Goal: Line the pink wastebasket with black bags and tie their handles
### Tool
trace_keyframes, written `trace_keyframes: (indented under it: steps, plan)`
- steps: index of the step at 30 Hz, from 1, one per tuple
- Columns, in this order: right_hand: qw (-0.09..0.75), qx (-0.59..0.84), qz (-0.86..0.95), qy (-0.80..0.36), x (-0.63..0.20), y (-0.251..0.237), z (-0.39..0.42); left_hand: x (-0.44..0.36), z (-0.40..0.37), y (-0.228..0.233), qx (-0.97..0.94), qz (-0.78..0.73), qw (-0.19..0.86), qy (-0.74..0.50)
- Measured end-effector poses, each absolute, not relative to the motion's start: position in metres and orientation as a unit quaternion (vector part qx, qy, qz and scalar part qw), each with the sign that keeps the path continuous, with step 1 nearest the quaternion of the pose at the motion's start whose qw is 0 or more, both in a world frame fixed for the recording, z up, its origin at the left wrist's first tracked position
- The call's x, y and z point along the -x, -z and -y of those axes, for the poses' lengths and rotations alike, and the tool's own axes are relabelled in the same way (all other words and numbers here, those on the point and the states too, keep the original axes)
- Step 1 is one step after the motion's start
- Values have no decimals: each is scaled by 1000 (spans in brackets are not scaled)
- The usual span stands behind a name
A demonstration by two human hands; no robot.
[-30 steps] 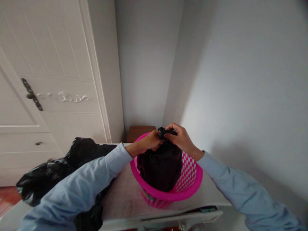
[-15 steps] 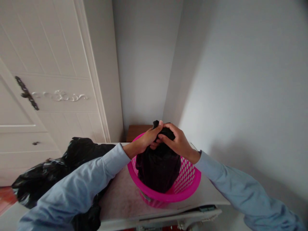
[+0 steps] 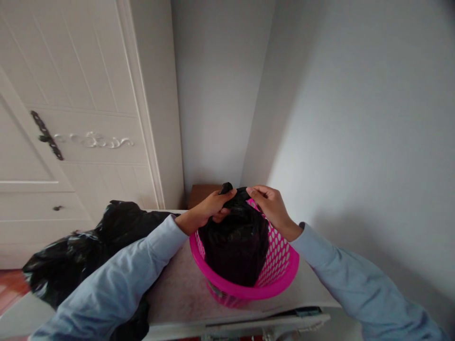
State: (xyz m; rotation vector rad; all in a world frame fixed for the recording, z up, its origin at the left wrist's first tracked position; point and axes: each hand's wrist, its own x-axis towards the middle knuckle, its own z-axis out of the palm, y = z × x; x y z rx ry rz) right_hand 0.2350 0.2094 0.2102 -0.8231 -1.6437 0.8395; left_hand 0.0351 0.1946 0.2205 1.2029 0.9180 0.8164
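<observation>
Black bag [image 3: 232, 248] neck pinched at top by both hands: left hand [image 3: 213, 208] closed on gathered plastic, right hand [image 3: 270, 206] fingers clamped on same twisted neck. Bag seated inside pink basket [image 3: 280, 265], basket placed near right edge of tabletop [image 3: 174, 293]. Second black bag [image 3: 88, 246] slumped over left edge of tabletop. White door [image 3: 71, 118] seen behind.

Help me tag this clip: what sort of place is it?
Probably a room corner at home: a panelled white door, plain walls, and a pink basket with a black bag on a table.
</observation>
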Motion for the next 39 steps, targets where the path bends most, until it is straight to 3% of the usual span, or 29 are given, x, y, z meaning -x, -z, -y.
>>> trace_keyframes:
  steps: [5,9,20,28,34,39]
  plan:
    - [563,310,702,-306,-235,-210,-199,-30,-201,-229,-499,-373,715,-317]
    - [572,276,745,-204,-235,-210,-192,-32,-199,-228,-513,-383,675,-366]
    - [534,307,777,-128,-233,-203,-202,-42,-189,-222,-525,-431,549,-488]
    - [516,333,761,-209,-230,-200,-197,-38,-188,-237,-446,-411,716,-347]
    - [523,331,751,-230,-232,-200,-196,-34,-192,-233,-436,-404,700,-395]
    - [545,300,770,-142,-234,-202,-195,-35,-193,-231,-441,-405,696,-397]
